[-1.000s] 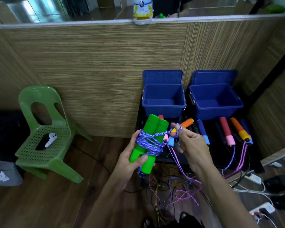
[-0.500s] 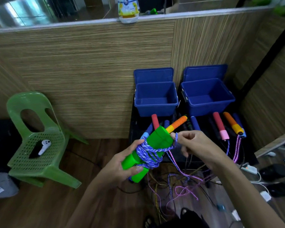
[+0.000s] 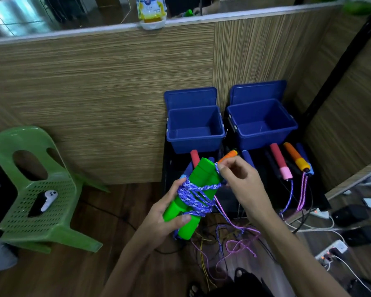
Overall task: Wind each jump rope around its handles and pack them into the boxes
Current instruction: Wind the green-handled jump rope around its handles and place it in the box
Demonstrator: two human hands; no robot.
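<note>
Green handles [image 3: 198, 190] w/ the blue-white rope [image 3: 194, 197] wound round their middle are sitting up in the air in front of you, just short of the boxes. You're gripping the pair low down w/ your left hand [image 3: 166, 213], fingers [image 3: 181, 219] curled round the lower ends, thumb pressing across, prob. so the two handles stay side by side while the coil tightens. Your right hand [image 3: 238, 183] is pinching the rope's loose end at the top of the handles, thumb & forefinger pressed together on it; looks like you're tucking or finishing the last turn. Bundle's tilted, tops pointing toward the left blue box [image 3: 194, 130], which is standing lid-back against the wall, right blue box [image 3: 261, 123] beside it; neither shows a rope inside. Just in front of the boxes, on the dark surface [image 3: 317, 196], other handles are lying unwound: red foam handle [image 3: 280, 162], orange handle [image 3: 295, 157], cords trailing off the edge. A pink cord [image 3: 236, 227] is hanging below your hands into the tangle on the floor. Off left, green chair [image 3: 32, 189] w/ a white controller [image 3: 48, 197] on its seat.
</note>
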